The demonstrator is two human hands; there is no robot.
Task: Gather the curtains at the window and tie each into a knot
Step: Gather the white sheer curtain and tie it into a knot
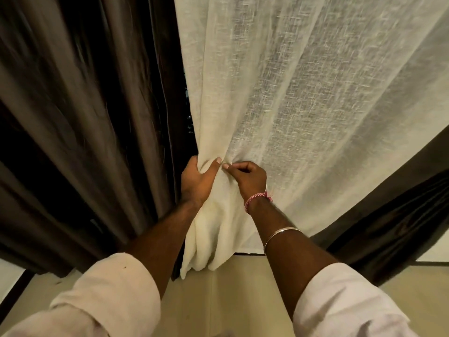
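Where 2 curtains meet, the sheer cream woven curtain (303, 98) hangs right of the dark brown pleated curtain (80, 117). Left hand (197, 181): thumb and fingers wrapped round the cream curtain's gathered edge. Right hand (249, 178): fingers curled, pinching a fold just beside it. Red thread wristband (257, 200) and silver bangle (281, 235) on the right arm.
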